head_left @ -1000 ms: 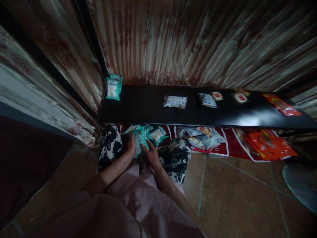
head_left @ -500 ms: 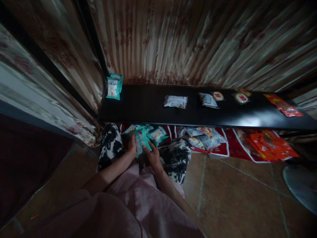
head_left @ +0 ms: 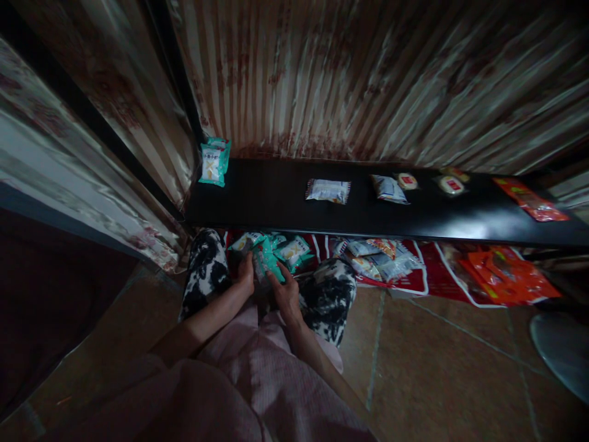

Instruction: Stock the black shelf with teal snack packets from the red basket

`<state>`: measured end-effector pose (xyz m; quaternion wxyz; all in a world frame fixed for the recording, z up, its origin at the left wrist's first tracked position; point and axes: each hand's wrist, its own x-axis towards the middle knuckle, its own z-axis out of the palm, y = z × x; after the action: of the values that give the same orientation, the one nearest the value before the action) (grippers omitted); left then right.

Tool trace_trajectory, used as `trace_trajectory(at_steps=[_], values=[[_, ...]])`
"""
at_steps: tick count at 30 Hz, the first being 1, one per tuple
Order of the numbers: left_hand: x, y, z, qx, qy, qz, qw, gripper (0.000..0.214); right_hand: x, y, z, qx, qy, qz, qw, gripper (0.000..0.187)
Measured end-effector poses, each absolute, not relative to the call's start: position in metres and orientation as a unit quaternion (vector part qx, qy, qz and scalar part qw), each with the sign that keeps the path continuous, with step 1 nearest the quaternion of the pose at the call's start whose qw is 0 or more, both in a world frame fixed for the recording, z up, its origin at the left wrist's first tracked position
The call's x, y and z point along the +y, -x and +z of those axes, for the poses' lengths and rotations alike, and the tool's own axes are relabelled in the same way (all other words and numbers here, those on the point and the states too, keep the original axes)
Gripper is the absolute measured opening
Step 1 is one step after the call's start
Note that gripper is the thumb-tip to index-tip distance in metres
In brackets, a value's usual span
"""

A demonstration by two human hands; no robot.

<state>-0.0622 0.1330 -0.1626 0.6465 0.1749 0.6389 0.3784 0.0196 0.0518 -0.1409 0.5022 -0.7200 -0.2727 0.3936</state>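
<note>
Between my knees, my left hand [head_left: 245, 275] and my right hand [head_left: 285, 288] grip green snack packets [head_left: 267, 263] from both sides. How many packets are in my hands I cannot tell, as they overlap. Just beyond my fingers, more green-and-white snack packets [head_left: 294, 252] lie in a pile on red material under the shelf. On the left end of the black shelf [head_left: 267, 190], green snack packets [head_left: 214, 162] stand leaning at the corner post, one in front of another.
Along the shelf lie a white packet [head_left: 327, 191], another white packet [head_left: 389, 188], round wrapped snacks [head_left: 451, 184] and a red packet [head_left: 531, 199]. Beneath it are piled white packets [head_left: 381, 261] and orange packets [head_left: 508, 276]. A pleated curtain [head_left: 313, 80] hangs behind.
The packets in my hands have tilted slightly, showing a greyer side on the left. Both hands stay in nearly the same place. The view has shifted a little.
</note>
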Motion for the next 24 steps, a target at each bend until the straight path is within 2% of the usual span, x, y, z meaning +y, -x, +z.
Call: trace_trajectory(at_steps=[7,15,20,24], values=[[0.124,0.065,-0.155,0.655,-0.246,0.400,0.592,0.012,0.050,-0.019,-0.145,-0.302,0.733,0.360,0.492,0.056],[0.107,0.062,-0.129,0.613,-0.302,0.386,0.620,0.032,0.053,-0.021,-0.145,-0.415,0.755,0.219,0.457,0.051],[0.105,0.062,-0.118,0.582,-0.276,0.387,0.661,0.035,0.053,-0.019,-0.147,-0.505,0.740,0.111,0.429,0.045],[0.109,0.063,-0.112,0.559,-0.273,0.401,0.672,0.031,0.050,-0.008,-0.147,-0.541,0.732,0.060,0.410,0.046]])
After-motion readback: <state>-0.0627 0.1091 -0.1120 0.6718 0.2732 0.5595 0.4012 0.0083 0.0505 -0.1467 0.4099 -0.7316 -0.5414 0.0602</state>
